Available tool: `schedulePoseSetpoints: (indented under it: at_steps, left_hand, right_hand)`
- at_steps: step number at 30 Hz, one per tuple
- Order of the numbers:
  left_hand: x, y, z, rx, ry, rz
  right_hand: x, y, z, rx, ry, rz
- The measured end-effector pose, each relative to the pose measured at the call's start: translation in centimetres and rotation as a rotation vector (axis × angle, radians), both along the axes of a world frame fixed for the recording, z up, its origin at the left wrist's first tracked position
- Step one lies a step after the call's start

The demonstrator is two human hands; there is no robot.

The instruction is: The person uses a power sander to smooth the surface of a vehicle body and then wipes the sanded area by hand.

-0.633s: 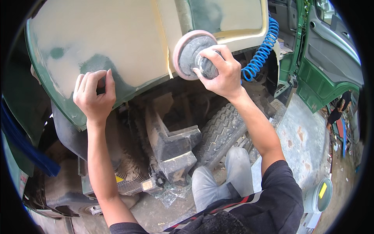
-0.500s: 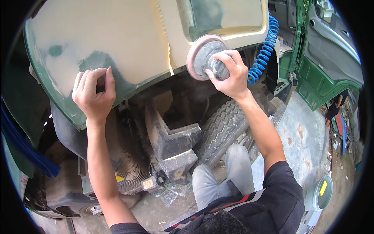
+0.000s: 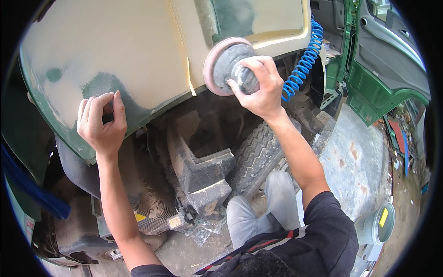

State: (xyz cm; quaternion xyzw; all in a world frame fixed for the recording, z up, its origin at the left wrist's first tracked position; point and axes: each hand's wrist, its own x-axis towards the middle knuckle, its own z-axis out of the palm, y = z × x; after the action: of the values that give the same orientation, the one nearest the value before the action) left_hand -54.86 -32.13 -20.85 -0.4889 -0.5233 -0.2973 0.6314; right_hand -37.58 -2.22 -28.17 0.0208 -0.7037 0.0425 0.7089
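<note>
My right hand (image 3: pixel 263 90) is wrapped round the top of a round grey air sander (image 3: pixel 226 64) with a pink-edged pad. The sander's pad faces the lower edge of a vehicle body panel (image 3: pixel 134 32) coated in beige filler or primer, with green patches showing through. My left hand (image 3: pixel 102 122) is held at the panel's lower left, over a dark green sanded patch (image 3: pixel 104 83). Its fingers are curled in with the thumb close to them; whatever they hold, if anything, is hidden. A strip of yellowish masking tape (image 3: pixel 188 69) hangs loose between the two hands.
A blue coiled hose (image 3: pixel 302 69) hangs right of the sander. Below the panel are a tyre (image 3: pixel 258 152) and a dusty black bracket-like part (image 3: pixel 203 173). An open green door (image 3: pixel 378 69) stands at right, with a bucket (image 3: pixel 376 226) on the ground near my right side.
The sander and my right hand have shifted a little left along the panel. The whole view has also slid slightly, and my left hand keeps its curled pose.
</note>
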Motion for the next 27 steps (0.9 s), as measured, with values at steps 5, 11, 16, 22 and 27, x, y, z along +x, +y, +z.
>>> schedulePoseSetpoints:
  at_steps: [5, 11, 16, 22, 27]
  left_hand:
    - [0.6, -0.1, 0.4, -0.028, 0.018, 0.028]
    - [0.3, -0.8, 0.2, 0.003, 0.004, 0.031]
    - [0.5, 0.4, 0.4, -0.041, 0.025, 0.023]
    - [0.3, 0.4, 0.0, 0.02, 0.017, 0.016]
    - [0.3, 0.3, 0.3, -0.02, 0.039, 0.073]
  right_hand:
    - [1.7, 2.6, -1.8, -0.095, 0.033, -0.089]
    - [-0.6, -2.1, -0.3, -0.054, -0.001, 0.032]
    - [1.7, 3.0, -2.1, -0.222, 0.101, -0.109]
    - [-0.4, -1.4, -0.4, -0.159, 0.072, 0.005]
    - [0.8, 2.0, -2.1, -0.275, 0.139, -0.067]
